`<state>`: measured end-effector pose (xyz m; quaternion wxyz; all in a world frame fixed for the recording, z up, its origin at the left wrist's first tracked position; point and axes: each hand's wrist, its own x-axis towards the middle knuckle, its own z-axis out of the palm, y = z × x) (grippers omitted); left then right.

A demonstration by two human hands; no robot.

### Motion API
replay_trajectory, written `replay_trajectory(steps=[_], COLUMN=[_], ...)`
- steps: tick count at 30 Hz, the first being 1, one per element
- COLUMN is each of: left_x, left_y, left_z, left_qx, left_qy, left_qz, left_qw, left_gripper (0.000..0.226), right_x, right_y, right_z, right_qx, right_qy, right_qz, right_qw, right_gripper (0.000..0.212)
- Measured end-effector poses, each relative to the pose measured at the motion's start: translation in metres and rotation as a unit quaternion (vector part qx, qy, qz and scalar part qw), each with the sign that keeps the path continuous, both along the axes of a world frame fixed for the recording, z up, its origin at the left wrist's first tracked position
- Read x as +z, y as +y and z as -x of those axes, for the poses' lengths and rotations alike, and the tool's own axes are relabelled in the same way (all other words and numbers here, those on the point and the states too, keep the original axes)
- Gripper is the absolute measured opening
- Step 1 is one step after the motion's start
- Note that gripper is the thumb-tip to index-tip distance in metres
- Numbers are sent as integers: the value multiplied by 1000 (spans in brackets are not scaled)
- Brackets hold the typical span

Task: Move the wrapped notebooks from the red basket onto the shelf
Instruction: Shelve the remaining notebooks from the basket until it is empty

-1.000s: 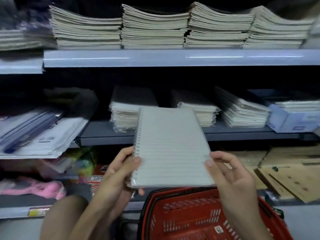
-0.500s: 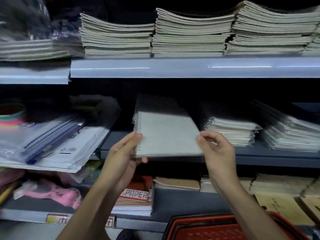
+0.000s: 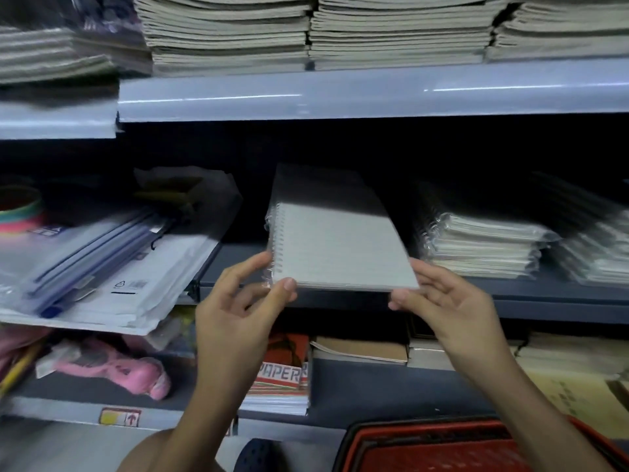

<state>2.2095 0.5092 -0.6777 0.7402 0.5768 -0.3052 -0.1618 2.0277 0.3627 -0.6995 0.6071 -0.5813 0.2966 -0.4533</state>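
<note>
Plastic-wrapped notebook is shown resting flat on the middle shelf, spiral edge leftward, near edge overhanging the lip. It is pinched at the near-left corner by the left hand; the right hand is held with loosely extended fingers touching the near-right corner. Even pushing from both corners is advised, so the notebook is slid back squarely. Basket is seen below.

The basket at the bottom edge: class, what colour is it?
Red basket, seen in the head view.
</note>
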Motion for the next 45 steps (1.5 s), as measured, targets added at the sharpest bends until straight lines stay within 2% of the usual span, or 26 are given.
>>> replay_trajectory(steps=[6,10,15,23,29,36,41,43,45], left_x=[3,9,12,11,3,-37,-108,-148,-192], left_y=[-34,-58,-69,-69,-51,-49,-42,-34,-25], left_z=[-22,-39,-45,-36,4,81,137,158,178], left_qx=[80,127,148,145,54,-51,-142,-176,-214], left_qy=[-69,-104,-140,-140,-127,-82,-45,-34,11], left_qz=[3,-15,-25,-25,-7,-33,-120,-197,-275], left_qw=[994,986,979,979,990,995,982,964,937], left_gripper=[24,17,15,22,17,21,23,22,19], right_x=[7,12,16,22,32,-2,-74,-110,-146], right_y=[-23,-38,-51,-55,-27,0,24,35,43], right_z=[-27,-52,-64,-50,-1,81,151,175,195], right_qx=[-52,-65,-58,-42,-37,-13,2,27,31], right_qy=[-12,0,25,68,77,148,279,360,411], right_qz=[-18,-23,-23,-8,7,3,-32,-52,-95], right_qw=[998,998,998,997,996,989,960,931,906], right_gripper=[44,49,57,70,66,40,38,36,34])
